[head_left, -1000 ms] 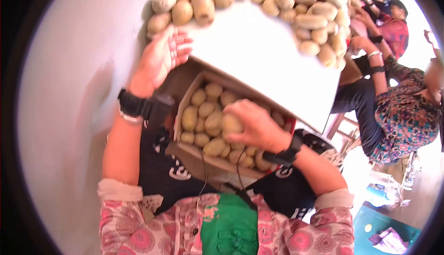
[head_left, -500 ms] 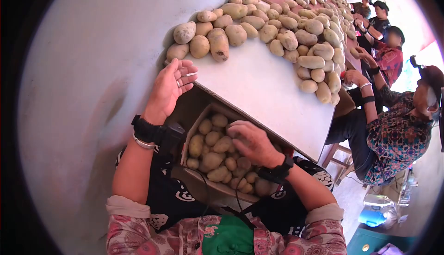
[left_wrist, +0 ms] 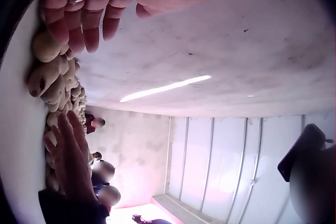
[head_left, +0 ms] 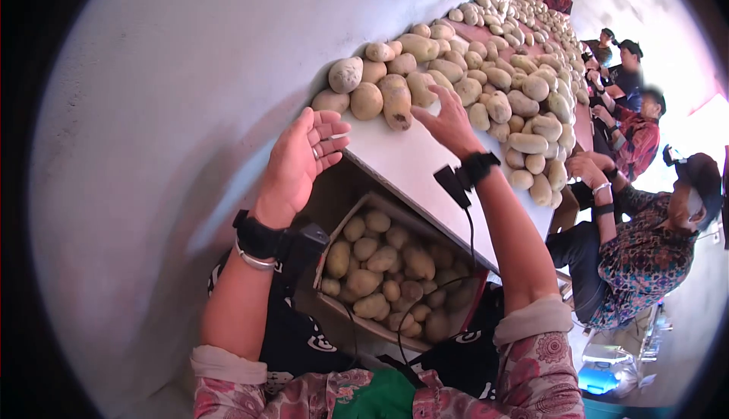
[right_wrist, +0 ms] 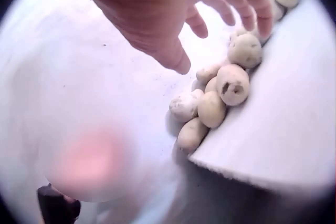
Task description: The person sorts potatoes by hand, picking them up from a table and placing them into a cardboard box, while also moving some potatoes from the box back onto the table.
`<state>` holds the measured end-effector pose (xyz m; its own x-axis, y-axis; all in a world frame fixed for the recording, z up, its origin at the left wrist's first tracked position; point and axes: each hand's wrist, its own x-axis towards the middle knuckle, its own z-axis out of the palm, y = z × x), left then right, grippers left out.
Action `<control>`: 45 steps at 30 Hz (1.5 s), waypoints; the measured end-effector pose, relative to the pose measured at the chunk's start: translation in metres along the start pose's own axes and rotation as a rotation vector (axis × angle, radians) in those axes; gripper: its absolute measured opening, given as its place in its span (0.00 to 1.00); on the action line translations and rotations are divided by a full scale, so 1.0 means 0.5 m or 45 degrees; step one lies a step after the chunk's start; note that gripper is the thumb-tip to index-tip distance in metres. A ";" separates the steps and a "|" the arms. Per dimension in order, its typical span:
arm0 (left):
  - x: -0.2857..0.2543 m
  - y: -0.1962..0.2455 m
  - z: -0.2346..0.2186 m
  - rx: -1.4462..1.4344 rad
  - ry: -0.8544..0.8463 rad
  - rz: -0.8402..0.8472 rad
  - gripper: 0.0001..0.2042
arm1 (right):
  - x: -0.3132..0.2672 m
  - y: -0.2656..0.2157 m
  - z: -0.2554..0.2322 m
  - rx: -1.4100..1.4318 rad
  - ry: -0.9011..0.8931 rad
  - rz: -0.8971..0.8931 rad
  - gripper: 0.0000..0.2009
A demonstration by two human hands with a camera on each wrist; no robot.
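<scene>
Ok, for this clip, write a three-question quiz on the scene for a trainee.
1. What holds rounded tan potatoes below the flat white tabletop: (A) wicker basket, (B) brown cardboard box, (C) steel bucket?
2. True or false: the person's bare right hand is over the tabletop.
3. Fill in: a finger of the bare left hand wears a silver-coloured ____.
Key: 1. B; 2. true; 3. ring.
</scene>
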<state>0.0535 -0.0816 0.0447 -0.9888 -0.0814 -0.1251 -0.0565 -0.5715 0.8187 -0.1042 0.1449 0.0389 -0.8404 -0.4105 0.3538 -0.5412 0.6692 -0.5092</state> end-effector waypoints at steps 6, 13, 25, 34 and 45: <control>0.002 0.012 0.001 -0.081 0.042 0.010 0.17 | 0.165 0.005 0.086 -0.390 -0.361 0.220 0.31; 0.001 0.009 0.022 0.013 0.182 0.021 0.17 | 0.198 0.010 0.108 -0.558 -0.542 0.458 0.39; 0.016 -0.014 0.020 0.007 0.033 -0.056 0.18 | -0.006 0.035 -0.013 -0.453 -0.548 0.406 0.35; 0.016 -0.001 0.028 0.035 0.050 -0.061 0.17 | -0.291 0.047 -0.184 -0.460 -0.401 0.494 0.30; 0.062 -0.031 0.023 0.153 -0.028 -0.189 0.18 | -0.408 0.173 -0.262 -0.136 -0.088 0.449 0.22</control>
<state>0.0222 -0.0659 0.0348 -0.9710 0.0154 -0.2385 -0.2171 -0.4742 0.8533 0.0243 0.3677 0.0255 -0.9765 -0.1820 0.1155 -0.2155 0.8361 -0.5045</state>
